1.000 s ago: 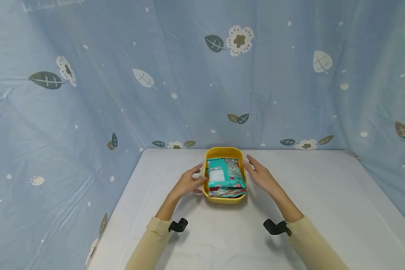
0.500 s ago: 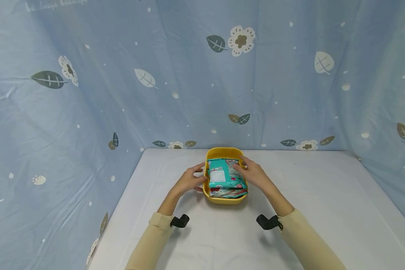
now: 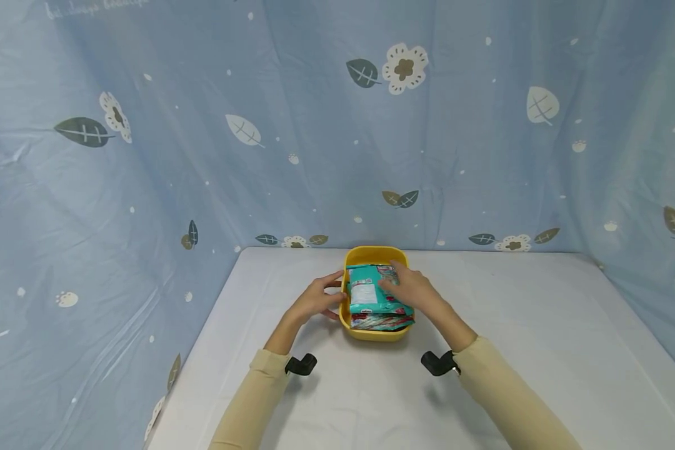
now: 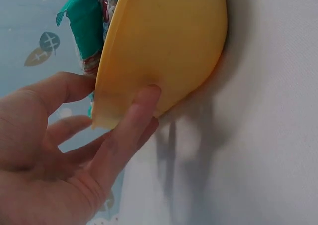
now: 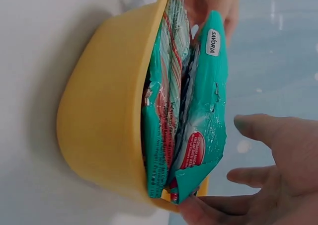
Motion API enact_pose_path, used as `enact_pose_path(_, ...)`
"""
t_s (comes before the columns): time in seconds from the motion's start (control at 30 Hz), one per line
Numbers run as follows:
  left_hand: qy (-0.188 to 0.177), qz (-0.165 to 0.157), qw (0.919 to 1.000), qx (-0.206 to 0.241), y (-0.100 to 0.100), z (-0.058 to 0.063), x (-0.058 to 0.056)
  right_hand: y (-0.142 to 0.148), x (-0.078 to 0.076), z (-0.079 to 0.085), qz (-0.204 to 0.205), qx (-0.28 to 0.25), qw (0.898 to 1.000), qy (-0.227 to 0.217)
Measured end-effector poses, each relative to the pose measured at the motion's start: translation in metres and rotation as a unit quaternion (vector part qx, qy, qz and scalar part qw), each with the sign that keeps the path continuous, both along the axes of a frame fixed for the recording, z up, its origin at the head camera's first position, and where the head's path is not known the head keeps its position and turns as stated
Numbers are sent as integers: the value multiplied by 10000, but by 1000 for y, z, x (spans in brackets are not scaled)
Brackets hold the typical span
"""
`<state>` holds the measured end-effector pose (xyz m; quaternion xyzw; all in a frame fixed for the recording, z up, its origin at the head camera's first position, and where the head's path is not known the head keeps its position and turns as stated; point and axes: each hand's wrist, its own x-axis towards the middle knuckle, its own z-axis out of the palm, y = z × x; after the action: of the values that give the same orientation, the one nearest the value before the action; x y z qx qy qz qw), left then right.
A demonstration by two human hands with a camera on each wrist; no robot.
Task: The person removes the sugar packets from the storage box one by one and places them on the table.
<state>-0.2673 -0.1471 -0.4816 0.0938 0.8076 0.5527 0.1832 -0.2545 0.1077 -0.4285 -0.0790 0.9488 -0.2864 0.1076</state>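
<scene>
A yellow plastic basket (image 3: 375,335) stands on the table, stacked with teal snack packets. The top packet (image 3: 365,294) lies tilted over the others; its end reads SAVORIA in the right wrist view. My left hand (image 3: 314,299) holds the basket's left side, one digit at the rim and a fingertip (image 4: 153,93) against the outer wall. Over the right part of the stack reaches my right hand (image 3: 416,290), its fingers spread. In the right wrist view its fingertips (image 5: 191,210) meet the top packet's end, while the thumb (image 5: 253,126) stands apart from the packet's face.
Lower packets (image 3: 379,322) show beneath the top one, against the basket's near wall. The white table (image 3: 517,312) runs back to a blue patterned curtain (image 3: 315,125) close behind the basket. A black wrist camera (image 3: 439,364) sits on the right forearm, another (image 3: 301,365) on the left.
My right hand has moved left, from beside the basket's right rim to over the top packet. The left hand has stayed at the left side of the basket.
</scene>
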Motion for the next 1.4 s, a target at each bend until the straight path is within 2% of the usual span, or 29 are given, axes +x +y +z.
enact_pose_path(0.23, -89, 21, 10000, -25, 2, 1, -4, -7, -5, 6, -25, 297, 9995, -51)
enact_pose_path(0.57, -184, 26, 9998, -7, 4, 4, -5, -10, -10, 5, -166, 231, 9991, -315)
enact_pose_path(0.87, -164, 18, 9999, 10, 3, 4, -6, -10, -10, 4, -292, -216, 9993, -69)
enact_pose_path(1.17, -169, -13, 9998, -49, 4, 5, -5, -1, -18, -8, -504, -1001, 9924, -508)
enact_pose_path(1.4, -238, 19, 9997, -99, 4, 7, -5, -1, -20, -13, -493, -1298, 9888, -556)
